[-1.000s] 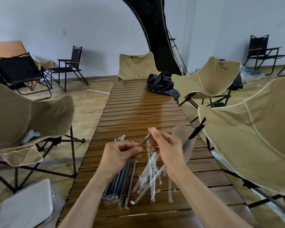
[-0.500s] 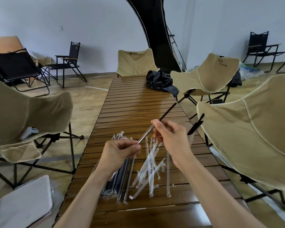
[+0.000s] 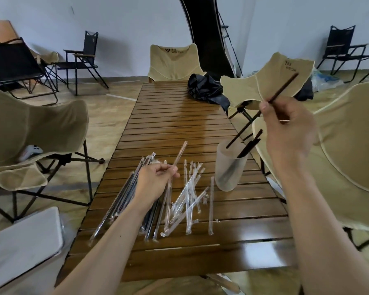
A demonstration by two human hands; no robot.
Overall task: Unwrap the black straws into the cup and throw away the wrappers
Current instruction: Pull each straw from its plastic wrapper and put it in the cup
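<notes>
My right hand (image 3: 288,128) grips a bare black straw (image 3: 246,126) at its middle, tilted, with the lower tip at the rim of a frosted plastic cup (image 3: 228,173). The cup stands on the slatted wooden table (image 3: 175,116) and holds a few black straws (image 3: 250,144). My left hand (image 3: 156,179) pinches an empty clear wrapper (image 3: 180,153) that points up and away. A bundle of wrapped black straws (image 3: 124,196) lies under my left wrist. Several empty clear wrappers (image 3: 192,196) are scattered between the bundle and the cup.
Beige folding camp chairs stand on the left (image 3: 30,133), the right (image 3: 339,150) and at the table's far end (image 3: 174,60). A black bag (image 3: 205,88) lies on the far right of the table. A white box (image 3: 24,245) sits low at the left.
My right hand has pulled the black straw fully out of the wrapper and carried it right and up to the cup. My left hand keeps the empty wrapper.
</notes>
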